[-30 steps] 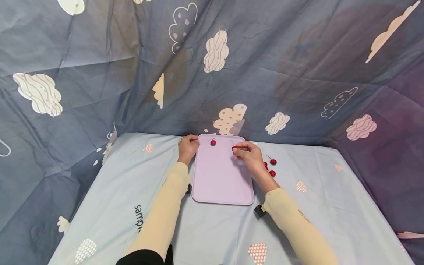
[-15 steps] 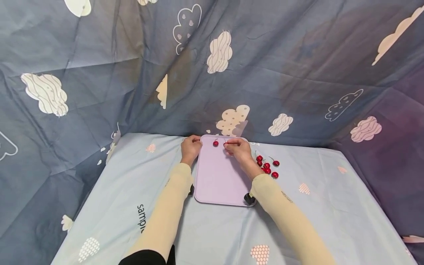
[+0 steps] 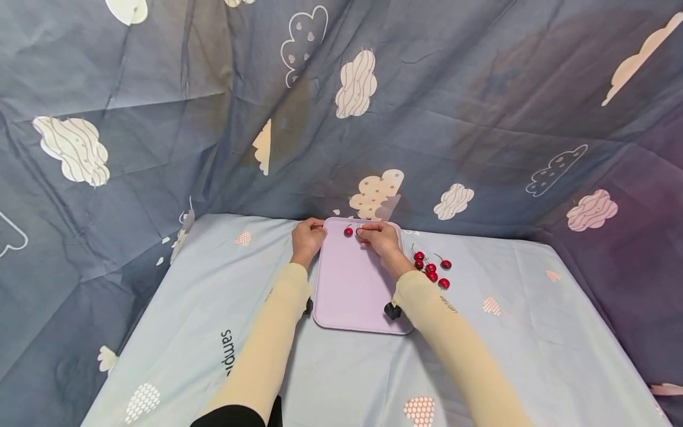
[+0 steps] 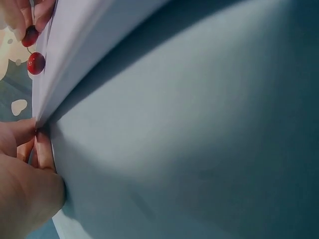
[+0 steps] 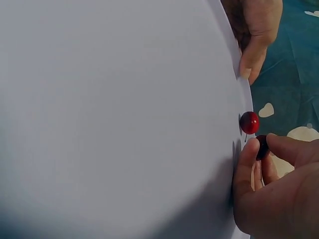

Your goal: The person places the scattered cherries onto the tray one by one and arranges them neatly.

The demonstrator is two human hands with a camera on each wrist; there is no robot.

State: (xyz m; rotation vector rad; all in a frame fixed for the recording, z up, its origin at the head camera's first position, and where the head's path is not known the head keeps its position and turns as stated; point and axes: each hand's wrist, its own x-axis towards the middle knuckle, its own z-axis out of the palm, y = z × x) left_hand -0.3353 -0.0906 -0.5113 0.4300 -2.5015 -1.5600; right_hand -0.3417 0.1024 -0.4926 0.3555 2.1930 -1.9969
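Note:
A lilac rectangular tray [image 3: 349, 284] lies on the cloth-covered table. At its far left corner my left hand [image 3: 306, 242] pinches the rim; in the left wrist view, thumb and fingers meet on that edge. One red cherry [image 3: 348, 232] with a stem sits on the tray near the far edge. Just to its right, my right hand [image 3: 383, 242] holds a second cherry [image 5: 262, 147] between thumb and fingers, low over the tray. The two cherries are close together; whether the held one touches the tray I cannot tell.
Several more red cherries [image 3: 431, 268] lie in a loose group on the cloth right of the tray, partly behind my right wrist. A dark blue patterned curtain [image 3: 299, 178] rises behind the table's far edge.
My right hand has moved left across the tray with its cherry, close to the one lying there. More of the cherry group shows now. The left hand keeps its place on the rim.

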